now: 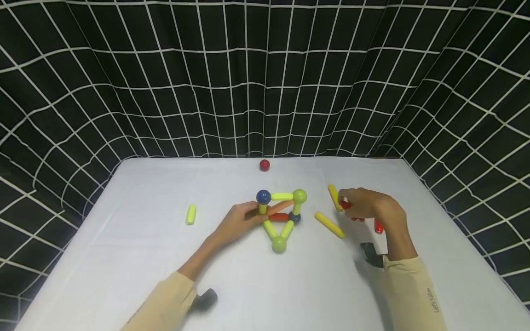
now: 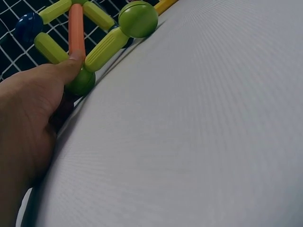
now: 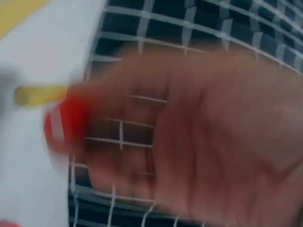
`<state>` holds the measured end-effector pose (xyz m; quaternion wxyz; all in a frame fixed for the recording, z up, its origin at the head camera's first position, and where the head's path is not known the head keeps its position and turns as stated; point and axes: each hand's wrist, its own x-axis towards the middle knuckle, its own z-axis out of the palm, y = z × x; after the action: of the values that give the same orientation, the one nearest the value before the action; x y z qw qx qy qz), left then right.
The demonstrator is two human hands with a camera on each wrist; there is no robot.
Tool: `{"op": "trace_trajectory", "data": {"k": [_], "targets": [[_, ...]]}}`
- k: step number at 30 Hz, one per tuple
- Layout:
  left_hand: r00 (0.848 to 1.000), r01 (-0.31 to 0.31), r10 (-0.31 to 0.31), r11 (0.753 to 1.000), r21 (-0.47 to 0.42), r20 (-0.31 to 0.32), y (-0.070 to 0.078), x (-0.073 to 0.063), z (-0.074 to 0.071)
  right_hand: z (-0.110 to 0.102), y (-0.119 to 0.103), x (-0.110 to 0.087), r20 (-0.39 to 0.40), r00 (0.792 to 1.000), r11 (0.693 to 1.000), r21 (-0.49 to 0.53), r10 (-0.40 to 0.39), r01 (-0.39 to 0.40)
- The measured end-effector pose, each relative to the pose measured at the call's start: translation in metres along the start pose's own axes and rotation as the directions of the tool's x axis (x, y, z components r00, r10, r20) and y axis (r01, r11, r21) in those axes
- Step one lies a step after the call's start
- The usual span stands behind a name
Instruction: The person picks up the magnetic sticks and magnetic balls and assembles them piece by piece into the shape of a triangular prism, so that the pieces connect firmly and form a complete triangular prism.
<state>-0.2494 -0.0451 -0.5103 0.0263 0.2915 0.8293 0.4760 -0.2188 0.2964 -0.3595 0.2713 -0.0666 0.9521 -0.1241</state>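
A frame of joined sticks and balls (image 1: 282, 217) stands at the middle of the table, with yellow-green, orange and red sticks and green and blue balls. My left hand (image 1: 238, 221) grips its left corner, the thumb lying along the orange stick (image 2: 76, 30) near a green ball (image 2: 81, 82). Over on the right, my right hand (image 1: 366, 203) pinches a red rounded piece (image 3: 68, 124) between its fingertips, above the table. That piece is blurred in the right wrist view, with a pale stripe across it. A yellow stick (image 1: 333, 196) lies just left of this hand.
Another yellow stick (image 1: 329, 225) rests between the frame and my right hand. A red piece (image 1: 378, 226) lies below the right hand. Far back is a red ball (image 1: 264, 165); a yellow-green stick (image 1: 191, 214) lies on the left. Dark grid-patterned cloth (image 1: 256, 92) surrounds the white table (image 1: 136, 257).
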Motion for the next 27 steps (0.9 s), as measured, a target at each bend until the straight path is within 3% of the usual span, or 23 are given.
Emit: {"op": "trace_trajectory", "data": {"k": [2, 4, 6, 9, 11, 14, 19, 27], "targets": [[1.000, -0.004, 0.004, 1.000, 0.000, -0.008, 0.001, -0.001, 0.000, 0.000, -0.015, -0.001, 0.008, 0.979, 0.979, 0.000, -0.204, 0.204], [1.000, 0.000, 0.000, 1.000, 0.007, -0.010, 0.002, -0.002, 0.000, 0.004, -0.032, 0.000, 0.014, 0.916, 0.916, 0.008, -0.402, 0.402], [1.000, -0.006, 0.006, 1.000, 0.007, -0.015, 0.004, -0.003, -0.001, 0.012, -0.051, 0.002, 0.012, 0.841, 0.842, 0.007, -0.540, 0.540], [1.000, -0.010, 0.010, 1.000, 0.009, -0.013, 0.005, -0.003, -0.001, 0.025, -0.076, 0.006, -0.007, 0.744, 0.744, -0.013, -0.668, 0.668], [1.000, -0.010, 0.010, 1.000, 0.014, -0.012, 0.005, -0.003, -0.001, 0.033, -0.088, 0.010, -0.013, 0.705, 0.705, -0.020, -0.709, 0.709], [1.000, -0.014, 0.014, 1.000, 0.014, -0.011, 0.005, -0.003, 0.000, 0.043, -0.098, 0.015, 0.002, 0.693, 0.692, -0.050, -0.721, 0.720], [1.000, -0.027, 0.027, 0.999, 0.021, -0.014, 0.006, -0.002, 0.000, 0.049, -0.099, 0.020, 0.024, 0.718, 0.716, -0.060, -0.696, 0.696], [1.000, -0.021, 0.021, 0.999, 0.028, -0.014, 0.007, -0.003, -0.003, 0.049, -0.098, 0.022, 0.050, 0.728, 0.726, -0.053, -0.684, 0.685]]}}
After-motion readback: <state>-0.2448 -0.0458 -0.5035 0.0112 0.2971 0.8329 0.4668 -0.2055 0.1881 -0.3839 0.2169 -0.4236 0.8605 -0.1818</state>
